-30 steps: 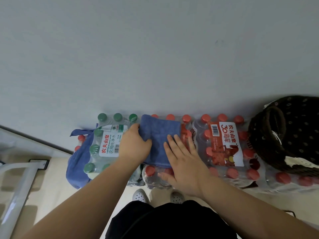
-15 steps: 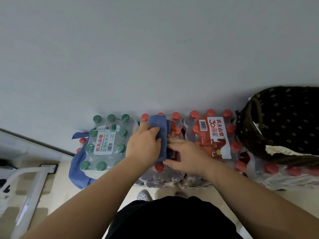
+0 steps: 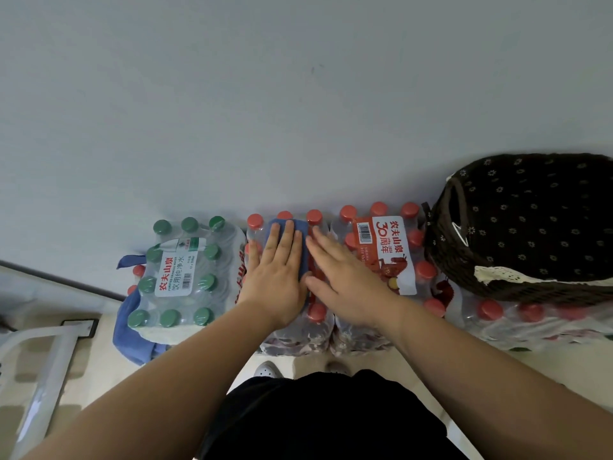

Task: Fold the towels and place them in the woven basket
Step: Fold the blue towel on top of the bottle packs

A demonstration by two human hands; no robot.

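Observation:
A small folded blue towel (image 3: 302, 257) lies on top of a pack of red-capped water bottles (image 3: 316, 312). My left hand (image 3: 277, 270) lies flat on it with straight fingers and covers most of it. Beside it, my right hand (image 3: 345, 273) rests flat on the bottle caps at the towel's right edge, fingers straight. The dark woven basket (image 3: 447, 260) with a flowered lining stands at the right on other bottle packs. Another blue towel (image 3: 127, 330) hangs off the left side, under a green-capped bottle pack (image 3: 184, 277).
A second red-capped pack with an orange label (image 3: 386, 257) sits between the towel and the basket. A grey wall runs close behind everything. A white metal frame (image 3: 43, 360) stands on the floor at the lower left. My shoes (image 3: 267, 370) show below the packs.
The towel has been folded narrower. My left hand went from gripping its edge to lying flat on top, and my right hand slid off to its right side. The view shifted so the basket shows more.

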